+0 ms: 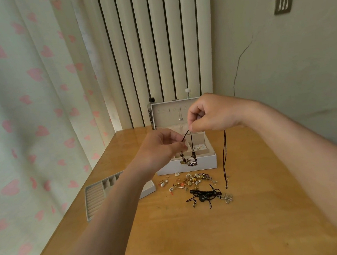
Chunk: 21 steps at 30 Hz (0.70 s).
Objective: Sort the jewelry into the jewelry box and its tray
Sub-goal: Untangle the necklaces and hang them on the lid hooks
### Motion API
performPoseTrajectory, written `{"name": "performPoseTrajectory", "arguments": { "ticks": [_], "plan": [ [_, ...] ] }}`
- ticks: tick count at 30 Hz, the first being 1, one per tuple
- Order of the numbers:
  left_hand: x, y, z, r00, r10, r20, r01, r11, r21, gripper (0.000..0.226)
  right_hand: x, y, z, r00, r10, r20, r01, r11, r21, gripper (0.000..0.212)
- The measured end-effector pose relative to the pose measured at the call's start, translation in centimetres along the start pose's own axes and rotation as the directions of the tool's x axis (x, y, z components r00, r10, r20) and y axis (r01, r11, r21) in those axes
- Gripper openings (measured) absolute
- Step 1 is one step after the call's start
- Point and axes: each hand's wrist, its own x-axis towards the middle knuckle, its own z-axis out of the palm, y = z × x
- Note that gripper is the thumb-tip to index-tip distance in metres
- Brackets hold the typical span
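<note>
Head view: the right hand (209,113) and left hand (161,146) each pinch the black cord necklace (191,163), which hangs just below them. The open jewelry box (205,164) stands behind the hands, its tray (96,196) lies under the left forearm, and loose jewelry (191,180) lies beneath the hands.

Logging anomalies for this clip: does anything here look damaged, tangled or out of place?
A crack runs down the wall right of the radiator. On the table, black cords lie in a tangle beside the loose small jewelry. Nothing else stands out.
</note>
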Motion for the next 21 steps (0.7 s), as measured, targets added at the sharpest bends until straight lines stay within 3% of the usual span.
{"name": "performPoseTrajectory", "arguments": {
  "ticks": [11,17,21],
  "plan": [
    [0.34,-0.23,0.28,0.998,0.062,0.010,-0.062,0.996,-0.071,0.010,0.34,-0.22,-0.12,0.999,0.039,-0.020,-0.038,0.999,0.008,0.011],
    [0.28,-0.40,0.28,0.985,0.174,-0.019,-0.174,0.985,-0.008,0.003,0.14,-0.21,0.02,0.999,0.035,-0.010,-0.034,0.999,0.027,0.011],
    [0.53,-0.50,0.37,0.985,0.169,-0.030,-0.169,0.986,0.006,0.006,0.09,-0.24,0.23,0.999,0.043,-0.003,-0.043,0.998,0.041,0.013]
  ]
}}
